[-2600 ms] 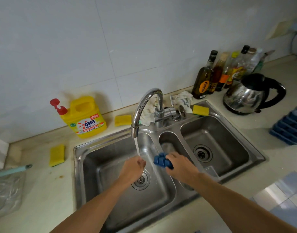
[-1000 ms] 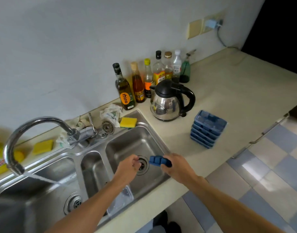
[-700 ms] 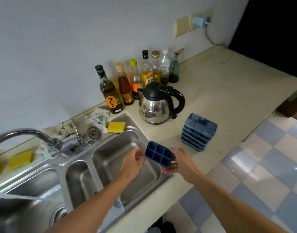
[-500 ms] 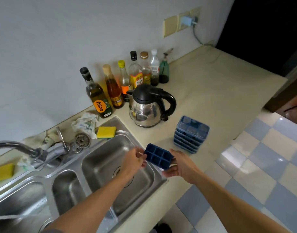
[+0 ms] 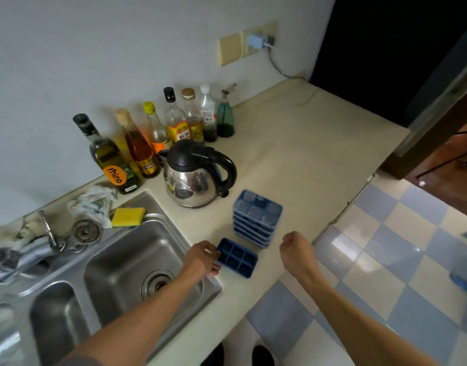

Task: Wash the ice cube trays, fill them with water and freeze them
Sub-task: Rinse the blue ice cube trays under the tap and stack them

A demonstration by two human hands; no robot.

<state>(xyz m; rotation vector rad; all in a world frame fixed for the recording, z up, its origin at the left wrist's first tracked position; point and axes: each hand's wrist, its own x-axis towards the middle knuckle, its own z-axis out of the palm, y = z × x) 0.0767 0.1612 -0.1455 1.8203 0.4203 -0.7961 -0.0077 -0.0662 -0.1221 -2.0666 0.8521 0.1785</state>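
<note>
Head view, worktop beside the sink. The left hand (image 5: 200,260) covers the near short end of the single ice cube tray (image 5: 237,257), fingers curled above it and thumb below, pinching that end. The tray lies flat on the worktop (image 5: 306,154), its six cells facing up, between the sink corner and the worktop's front edge. Whether the cells hold water cannot be told. The right hand (image 5: 295,249) hangs over the front edge, apart from the tray, fingers loosely curled around nothing.

The stack of ice cube trays (image 5: 256,220) stands just behind the single tray. Its top layer looks pale, and whether that is a lid or contents is unclear. The tap (image 5: 29,256) is blurred and cut off at the left edge, as are the sink's left basins. The right basin of the sink (image 5: 116,254) is partly hidden by the left forearm.

On the sink's back rim lie a drain strainer (image 5: 87,231), a crumpled plastic bag (image 5: 91,204) and a yellow sponge (image 5: 128,216). A steel kettle (image 5: 195,180) stands behind the stack, masking the bases of a row of bottles (image 5: 174,120) along the wall. An olive oil bottle (image 5: 109,159) stands at the row's left end. A wall socket (image 5: 256,40) carries a plugged-in adapter. Checkered floor (image 5: 385,260) fills the lower right, and dark shoes (image 5: 261,356) are cropped at the bottom edge.
</note>
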